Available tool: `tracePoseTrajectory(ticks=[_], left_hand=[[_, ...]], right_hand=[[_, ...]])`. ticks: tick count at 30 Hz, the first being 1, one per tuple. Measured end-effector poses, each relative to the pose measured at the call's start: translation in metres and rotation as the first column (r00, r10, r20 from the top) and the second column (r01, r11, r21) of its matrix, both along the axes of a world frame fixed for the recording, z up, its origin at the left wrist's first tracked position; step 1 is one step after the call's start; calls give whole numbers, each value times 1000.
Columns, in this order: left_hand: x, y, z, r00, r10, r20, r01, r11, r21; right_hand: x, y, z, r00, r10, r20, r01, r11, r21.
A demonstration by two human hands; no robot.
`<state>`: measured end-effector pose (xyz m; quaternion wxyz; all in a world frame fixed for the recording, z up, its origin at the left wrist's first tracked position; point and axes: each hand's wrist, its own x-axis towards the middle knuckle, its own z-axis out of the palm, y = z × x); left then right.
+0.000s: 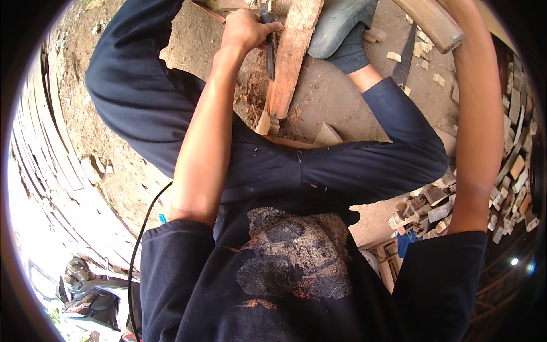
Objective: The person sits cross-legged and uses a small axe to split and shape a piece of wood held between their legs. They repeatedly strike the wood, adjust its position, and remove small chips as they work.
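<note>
My left hand [244, 31] is closed around a narrow dark tool that looks like a chisel [270, 62], thumb lying across it. Right beside it, a long rough plank [293, 57] slants up past the top edge. My right forearm [480, 108] reaches up the right side, but its hand lies beyond the top edge. Close to that wrist is a thick rounded wooden piece [436, 25], like a mallet head or stout handle; what holds it is hidden. A grey boot-like shoe [339, 28] on my foot rests just right of the plank.
My bent legs [364, 171] in dark trousers frame the work spot. Wood chips [421, 50] and offcuts [327, 135] lie on the dirt ground. A pile of wood blocks [436, 208] stands at right, stacked boards [51, 154] at left. A black cable [137, 251] hangs by my left arm; a motorcycle [94, 299] is lower left.
</note>
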<state>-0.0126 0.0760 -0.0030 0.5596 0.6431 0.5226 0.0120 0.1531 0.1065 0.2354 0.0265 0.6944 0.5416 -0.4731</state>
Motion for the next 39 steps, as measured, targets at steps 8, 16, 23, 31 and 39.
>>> tracePoseTrajectory(ticks=[8, 16, 23, 31, 39], left_hand=[[-1, 4, 11, 999, 34, 17, -34, 999, -1], [6, -1, 8, 998, -63, 6, 63, 998, -2], [2, -5, 5, 999, -42, 3, 42, 999, 7], [11, -2, 12, 994, -111, -7, 110, 993, -32], [4, -5, 0, 999, -13, 35, 12, 999, 39]], right_hand=[[3, -1, -4, 1000, -29, -5, 28, 996, -89], [-8, -5, -21, 995, -61, 80, 60, 998, 14], [8, 0, -33, 985, -32, -168, -16, 962, -274], [-11, -16, -26, 999, -50, 9, 50, 998, 49], [-6, 14, -22, 993, -43, -110, 21, 980, -196]])
